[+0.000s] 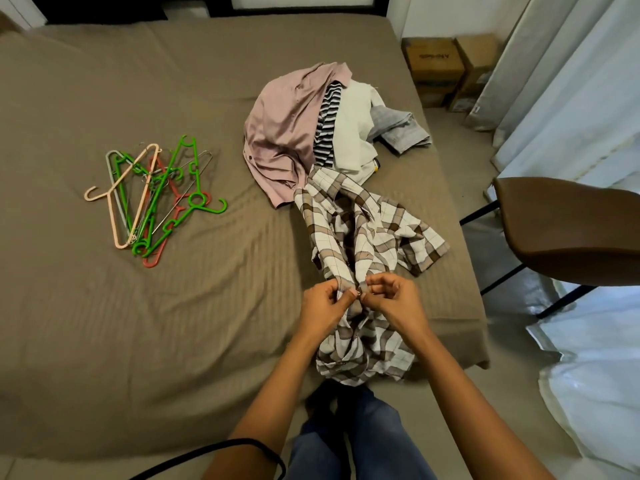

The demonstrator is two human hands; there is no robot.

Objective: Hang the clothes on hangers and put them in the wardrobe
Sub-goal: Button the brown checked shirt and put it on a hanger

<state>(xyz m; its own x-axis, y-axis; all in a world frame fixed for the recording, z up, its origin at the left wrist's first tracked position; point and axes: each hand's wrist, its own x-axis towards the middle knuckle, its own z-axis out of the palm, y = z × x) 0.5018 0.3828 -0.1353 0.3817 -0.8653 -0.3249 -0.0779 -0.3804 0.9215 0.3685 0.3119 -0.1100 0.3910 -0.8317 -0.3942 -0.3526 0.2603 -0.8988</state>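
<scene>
Two bare hands meet at the near right edge of a bed [138, 323]. The left hand [323, 308] and right hand [391, 299] each pinch the front of a brown-and-white plaid shirt [363, 230], fingers curled, thumbs almost touching. The shirt hangs over the bed's near edge and trails back to a heap of clothes [284, 123] by the right edge: pink, striped, white, grey. A tangle of hangers [152, 199] lies well apart, toward the left. A brown chair [571, 226] stands beside the bed's right edge.
</scene>
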